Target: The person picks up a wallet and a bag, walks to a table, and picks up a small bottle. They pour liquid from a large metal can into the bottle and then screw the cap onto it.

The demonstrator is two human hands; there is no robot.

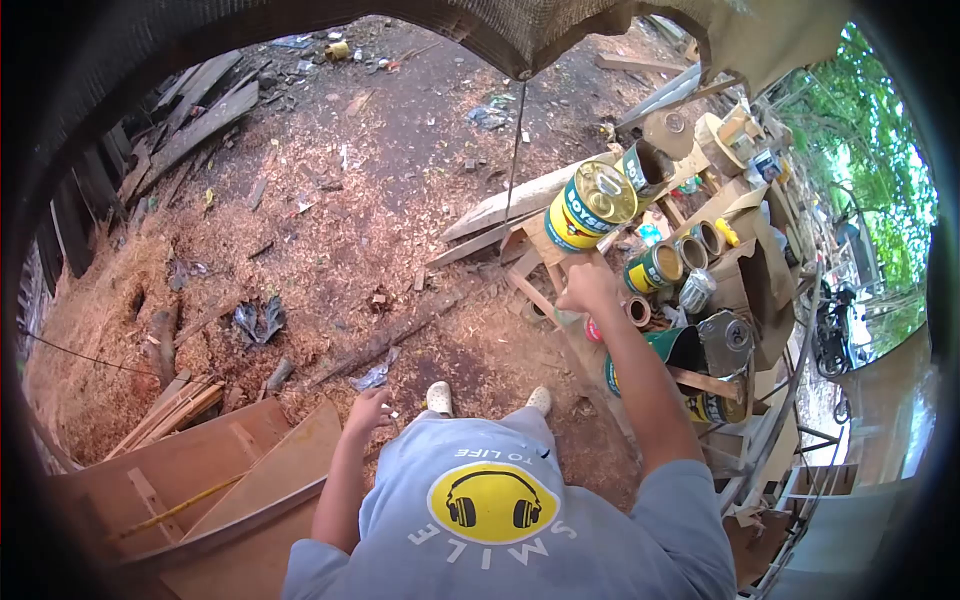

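Observation:
My right hand (590,286) reaches out over the cluttered workbench, its fingers curled. It is just below a large yellow and green paint can (590,208) lettered "BOYSEN", and what the fingers hold, if anything, is hidden. Close under the hand are a small red-pink object (592,329) and a small round open container (637,311). To its right lies another yellow-green can (653,269) with its mouth showing. My left hand (370,409) hangs low beside my shirt, fingers loosely bent and apart, with nothing plainly in it.
Several more tins, a silver-topped can (725,340) and cardboard (765,290) crowd the bench at right. Planks (530,200) stick out from its far end. Plywood panels (240,500) lean at lower left. Wood shavings (300,230) cover the ground. A dark cloth (520,40) hangs overhead.

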